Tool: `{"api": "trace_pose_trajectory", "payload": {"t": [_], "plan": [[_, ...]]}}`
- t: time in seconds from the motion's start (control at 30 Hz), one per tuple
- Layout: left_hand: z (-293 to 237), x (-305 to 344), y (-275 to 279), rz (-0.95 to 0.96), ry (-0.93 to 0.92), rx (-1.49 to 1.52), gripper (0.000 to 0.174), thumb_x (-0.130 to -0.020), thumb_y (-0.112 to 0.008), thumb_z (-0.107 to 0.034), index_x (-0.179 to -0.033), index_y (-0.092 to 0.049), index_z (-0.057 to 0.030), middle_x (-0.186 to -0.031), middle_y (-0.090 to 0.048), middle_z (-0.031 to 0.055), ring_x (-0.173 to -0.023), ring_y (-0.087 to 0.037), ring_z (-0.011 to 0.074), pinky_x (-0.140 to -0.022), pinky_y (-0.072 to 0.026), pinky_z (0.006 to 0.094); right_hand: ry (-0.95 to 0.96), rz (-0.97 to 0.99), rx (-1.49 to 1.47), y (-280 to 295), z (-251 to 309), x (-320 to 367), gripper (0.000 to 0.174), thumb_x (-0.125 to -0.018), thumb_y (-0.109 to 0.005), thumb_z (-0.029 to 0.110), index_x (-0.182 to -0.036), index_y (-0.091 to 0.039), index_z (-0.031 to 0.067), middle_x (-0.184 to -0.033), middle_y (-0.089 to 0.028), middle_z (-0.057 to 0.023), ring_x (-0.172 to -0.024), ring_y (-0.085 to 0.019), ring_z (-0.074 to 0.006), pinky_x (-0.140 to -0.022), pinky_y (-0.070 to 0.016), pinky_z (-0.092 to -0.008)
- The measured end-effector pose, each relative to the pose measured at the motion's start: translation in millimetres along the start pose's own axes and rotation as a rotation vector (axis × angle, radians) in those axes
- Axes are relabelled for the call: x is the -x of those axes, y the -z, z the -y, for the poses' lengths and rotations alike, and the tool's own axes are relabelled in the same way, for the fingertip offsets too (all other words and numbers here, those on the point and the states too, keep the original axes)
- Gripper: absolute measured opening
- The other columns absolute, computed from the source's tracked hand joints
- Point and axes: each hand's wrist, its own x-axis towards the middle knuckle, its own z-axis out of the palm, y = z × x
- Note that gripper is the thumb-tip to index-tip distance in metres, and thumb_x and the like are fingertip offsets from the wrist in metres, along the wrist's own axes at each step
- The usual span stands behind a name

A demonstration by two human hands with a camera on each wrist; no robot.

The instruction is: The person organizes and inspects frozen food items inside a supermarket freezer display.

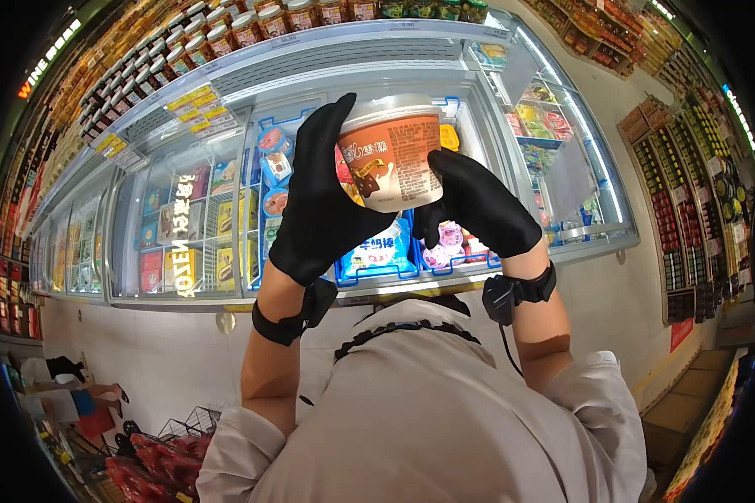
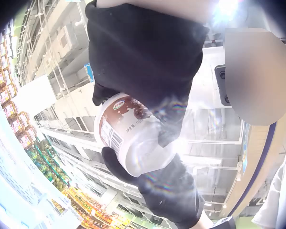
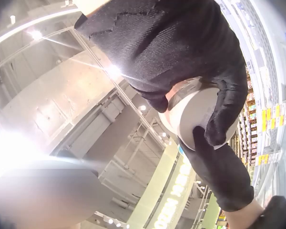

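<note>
Both hands wear black gloves and hold one ice cream tub over the freezer, its brown and white printed side facing the head camera. The tub is tilted, with its pale lid away from the body. My left hand grips the left side, thumb up along the tub near the lid. On the other side my right hand grips it, thumb on the printed text. The left wrist view shows a barcode and the white base of the tub. In the right wrist view, fingers of both hands wrap the tub.
Below the hands, the open freezer holds a blue bag, pink-lidded tubs and more tubs at the left. Glass lids cover the left section. A shelf of jars runs above the back edge. Stocked shelves stand right.
</note>
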Motion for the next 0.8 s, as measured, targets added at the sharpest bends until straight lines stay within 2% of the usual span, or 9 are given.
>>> {"api": "trace_pose_trajectory", "payload": {"t": [0.03,0.07,0.17,0.3,0.33,0.43,0.5,0.57,0.8], "plan": [[-0.4,0.2,-0.4,-0.026,0.03,0.007,0.103,-0.049,-0.09,-0.025,-0.135,-0.036,-0.0039,-0.132,-0.044,0.0167,-0.121,-0.045,0.0311,-0.098,-0.0397,0.0397,0.009,-0.01,0.114,-3.3,1.0,0.9,0.053,-0.095,-0.042,0.045,-0.125,-0.042,0.0002,-0.088,-0.064,-0.0154,-0.063,-0.065,-0.0227,-0.056,-0.0538,-0.0315],[1.7,-0.5,-0.1,-0.026,0.009,0.055,0.101,-0.049,-0.087,-0.016,-0.134,-0.036,-0.0035,-0.127,-0.042,0.02,-0.119,-0.043,0.0367,-0.099,-0.0389,0.0427,-0.005,-0.007,0.077,-8.0,3.9,2.4,0.043,-0.096,-0.044,0.035,-0.113,-0.049,-0.0043,-0.083,-0.063,-0.0166,-0.069,-0.064,-0.0249,-0.065,-0.052,-0.0343],[4.4,0.9,-1.7,-0.053,0.014,0.103,0.103,-0.049,-0.088,-0.017,-0.136,-0.034,-0.0039,-0.127,-0.042,0.0198,-0.12,-0.042,0.0365,-0.099,-0.0386,0.0429,0.035,-0.002,0.162,-6.0,-2.1,-2.5,0.043,-0.096,-0.043,0.034,-0.114,-0.049,-0.0046,-0.082,-0.063,-0.0166,-0.071,-0.064,-0.0255,-0.07,-0.0514,-0.0352],[-1.0,2.0,-4.8,-0.069,0.067,0.131,0.104,-0.049,-0.088,-0.018,-0.136,-0.033,-0.0039,-0.128,-0.042,0.0198,-0.121,-0.041,0.0365,-0.1,-0.0379,0.0434,0.098,-0.011,0.22,-9.4,-3.2,-1.4,0.045,-0.096,-0.045,0.035,-0.121,-0.046,-0.0032,-0.095,-0.063,-0.0164,-0.077,-0.065,-0.0254,-0.074,-0.0511,-0.0368],[-3.0,1.9,-5.1,-0.072,0.074,0.139,0.105,-0.049,-0.088,-0.019,-0.137,-0.032,-0.0039,-0.129,-0.041,0.0198,-0.122,-0.041,0.0367,-0.101,-0.0373,0.0434,0.1,0.006,0.184,-9.3,-2.0,-1.0,0.047,-0.095,-0.049,0.032,-0.127,-0.042,-0.0018,-0.11,-0.06,-0.0148,-0.09,-0.064,-0.0233,-0.08,-0.0505,-0.0366],[-0.9,2.7,-7.8,-0.069,0.08,0.164,0.106,-0.05,-0.088,-0.02,-0.138,-0.03,-0.0036,-0.131,-0.04,0.0198,-0.123,-0.04,0.0368,-0.102,-0.0363,0.0433,0.194,-0.099,0.32,-12.4,-5.2,-5.3,0.049,-0.092,-0.054,0.029,-0.13,-0.041,0.0007,-0.115,-0.057,-0.0112,-0.099,-0.059,-0.0167,-0.079,-0.0513,-0.0299],[1.5,2.2,-9.1,-0.059,0.08,0.185,0.106,-0.051,-0.088,-0.02,-0.138,-0.029,-0.0034,-0.132,-0.039,0.0199,-0.124,-0.039,0.0368,-0.103,-0.0358,0.0432,0.162,-0.132,0.333,-20.3,0.8,-3.3,0.053,-0.087,-0.06,0.022,-0.131,-0.04,0.0003,-0.115,-0.057,-0.0112,-0.104,-0.057,-0.017,-0.087,-0.0473,-0.0307],[2.8,2.5,-9.1,-0.033,0.073,0.186,0.105,-0.053,-0.087,-0.019,-0.138,-0.028,-0.0028,-0.136,-0.036,0.0199,-0.126,-0.037,0.0368,-0.104,-0.0346,0.0429,0.32,-0.13,0.487,-16.8,-3.8,-7.1,0.059,-0.082,-0.066,0.019,-0.131,-0.039,0.0004,-0.117,-0.056,-0.0114,-0.106,-0.055,-0.0175,-0.09,-0.0445,-0.031],[5.0,4.3,-8.8,-0.041,0.072,0.15,0.106,-0.054,-0.088,-0.018,-0.139,-0.026,-0.0023,-0.138,-0.034,0.0194,-0.127,-0.038,0.0348,-0.103,-0.0377,0.0415,0.284,-0.157,0.573,-21.8,2.2,-1.8,0.062,-0.083,-0.065,0.018,-0.134,-0.034,-0.0002,-0.122,-0.053,-0.0126,-0.11,-0.053,-0.018,-0.094,-0.0428,-0.0317]]}}
